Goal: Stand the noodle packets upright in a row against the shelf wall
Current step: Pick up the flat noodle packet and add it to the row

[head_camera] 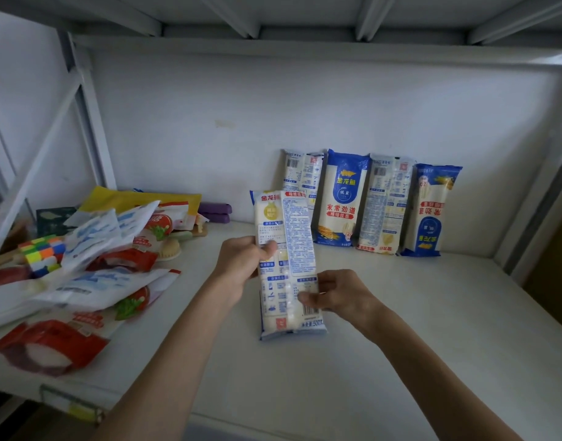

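Both hands hold one long white-and-blue noodle packet [292, 224] above the middle of the white shelf [400, 329], its printed back facing me. My left hand [241, 262] grips its left edge at mid-height. My right hand [337, 296] pinches its lower right edge near the barcode. Several more noodle packets lean upright in a row against the back wall [209, 122]: one partly hidden behind the held packet [302, 170], a blue-fronted one [341, 198], a back-facing one [386, 205], and an upside-down blue one [430, 211] at the right end.
A loose heap of red-and-white and blue-and-white bags [91, 268] covers the shelf's left side, with a colour cube [42, 253], a yellow packet [139, 198] and a purple object [214, 211]. A metal shelf frame [85, 106] stands left; another shelf hangs overhead.
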`<state>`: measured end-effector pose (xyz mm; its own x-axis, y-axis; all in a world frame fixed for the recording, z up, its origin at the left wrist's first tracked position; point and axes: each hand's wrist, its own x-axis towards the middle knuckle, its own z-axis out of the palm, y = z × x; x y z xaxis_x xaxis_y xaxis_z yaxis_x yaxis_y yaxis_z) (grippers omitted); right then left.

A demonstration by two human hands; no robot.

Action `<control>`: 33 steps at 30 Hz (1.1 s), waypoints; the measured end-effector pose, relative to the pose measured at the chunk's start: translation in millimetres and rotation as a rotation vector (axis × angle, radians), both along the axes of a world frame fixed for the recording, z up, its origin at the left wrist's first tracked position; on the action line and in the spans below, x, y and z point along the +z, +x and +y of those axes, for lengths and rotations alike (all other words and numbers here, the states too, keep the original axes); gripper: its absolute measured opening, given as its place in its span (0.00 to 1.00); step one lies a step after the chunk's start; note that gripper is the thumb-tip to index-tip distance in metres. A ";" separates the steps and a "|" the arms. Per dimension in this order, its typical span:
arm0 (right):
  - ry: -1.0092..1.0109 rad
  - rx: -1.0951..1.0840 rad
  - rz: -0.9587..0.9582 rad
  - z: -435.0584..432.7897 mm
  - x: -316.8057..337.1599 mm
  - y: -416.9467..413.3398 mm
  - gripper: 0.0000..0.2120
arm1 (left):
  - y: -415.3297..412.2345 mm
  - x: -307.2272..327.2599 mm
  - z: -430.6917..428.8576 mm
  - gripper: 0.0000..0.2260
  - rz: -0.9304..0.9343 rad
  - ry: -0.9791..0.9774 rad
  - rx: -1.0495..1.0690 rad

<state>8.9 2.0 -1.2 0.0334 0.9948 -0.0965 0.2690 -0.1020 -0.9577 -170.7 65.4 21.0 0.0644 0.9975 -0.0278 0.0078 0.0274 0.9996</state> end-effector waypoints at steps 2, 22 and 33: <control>0.055 -0.062 -0.071 7.3 -3.5 -6.6 0.14 | -0.7 1.8 2.6 0.05 -0.005 0.072 -0.001; 0.207 -0.169 -0.171 135.2 -28.2 -44.6 0.14 | -21.4 -16.5 100.5 0.13 0.216 0.084 -0.052; 0.295 -0.240 -0.091 213.4 -33.6 -69.6 0.14 | -26.3 -20.4 193.9 0.15 0.267 0.218 0.023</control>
